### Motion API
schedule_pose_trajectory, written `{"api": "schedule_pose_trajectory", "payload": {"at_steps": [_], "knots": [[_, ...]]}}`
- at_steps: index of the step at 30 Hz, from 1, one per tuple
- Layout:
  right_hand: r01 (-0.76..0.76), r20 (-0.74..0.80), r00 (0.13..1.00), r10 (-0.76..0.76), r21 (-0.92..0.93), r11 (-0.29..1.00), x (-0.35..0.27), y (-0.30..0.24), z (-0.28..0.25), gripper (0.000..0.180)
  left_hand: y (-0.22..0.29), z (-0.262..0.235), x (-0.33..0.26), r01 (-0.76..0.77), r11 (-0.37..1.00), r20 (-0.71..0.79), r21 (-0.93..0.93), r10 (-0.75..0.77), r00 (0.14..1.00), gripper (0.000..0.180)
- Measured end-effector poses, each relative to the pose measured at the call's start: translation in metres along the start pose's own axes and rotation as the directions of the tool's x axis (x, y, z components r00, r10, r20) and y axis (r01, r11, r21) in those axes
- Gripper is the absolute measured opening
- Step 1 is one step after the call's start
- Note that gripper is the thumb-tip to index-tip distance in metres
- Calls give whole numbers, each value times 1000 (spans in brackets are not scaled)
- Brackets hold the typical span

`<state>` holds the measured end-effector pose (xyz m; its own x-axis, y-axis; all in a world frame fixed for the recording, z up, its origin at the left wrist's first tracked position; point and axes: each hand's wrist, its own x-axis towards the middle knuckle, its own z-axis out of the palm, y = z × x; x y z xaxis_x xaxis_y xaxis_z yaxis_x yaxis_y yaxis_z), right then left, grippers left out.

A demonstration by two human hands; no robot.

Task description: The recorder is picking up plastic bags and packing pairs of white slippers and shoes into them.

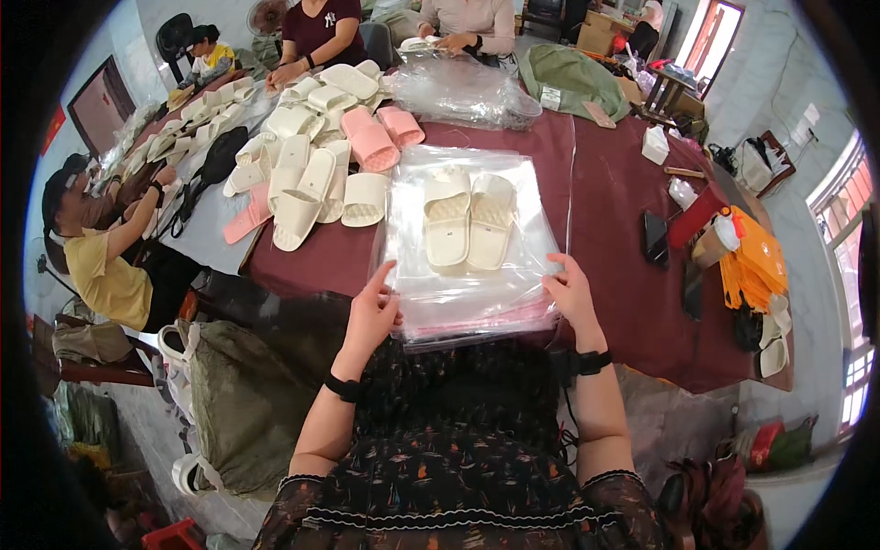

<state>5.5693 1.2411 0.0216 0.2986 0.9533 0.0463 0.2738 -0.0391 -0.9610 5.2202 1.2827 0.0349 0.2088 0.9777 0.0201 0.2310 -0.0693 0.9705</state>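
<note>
A pair of cream slide slippers (468, 220) lies side by side on a stack of clear plastic bags (431, 307) in front of me. Glare hides whether the pair is inside the top bag or only on it. My left hand (373, 310) is at the stack's left edge, fingers bent on the film and index finger pointing forward. At the right edge, my right hand (570, 289) pinches the plastic between thumb and fingers. Pinkish edges show in the lower part of the stack.
Many loose cream slippers (302, 197) and pink slippers (369, 139) heap up to the left. Beyond lies crumpled clear plastic (458, 92). To the right are a black phone (654, 237), a cup (717, 240) and orange bags (753, 261). Co-workers (115, 247) sit left and across the table.
</note>
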Motion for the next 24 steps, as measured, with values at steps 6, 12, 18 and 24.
{"api": "schedule_pose_trajectory", "payload": {"at_steps": [6,12,18,24], "knots": [[133,26,991,-133,-19,991,-13,0,-17,28,-11,-21,-3,-164,986,207,33,154,966,47],[392,47,913,-404,-364,844,-35,-17,-28,38,-10,-43,-10,-314,923,110,223,297,949,46],[554,180,820,-544,-492,671,-38,-25,-24,31,-2,-22,-10,-633,556,222,539,631,743,24],[618,168,773,-611,-411,669,-22,-19,-33,14,-19,-27,0,-593,741,107,314,593,798,17]]}}
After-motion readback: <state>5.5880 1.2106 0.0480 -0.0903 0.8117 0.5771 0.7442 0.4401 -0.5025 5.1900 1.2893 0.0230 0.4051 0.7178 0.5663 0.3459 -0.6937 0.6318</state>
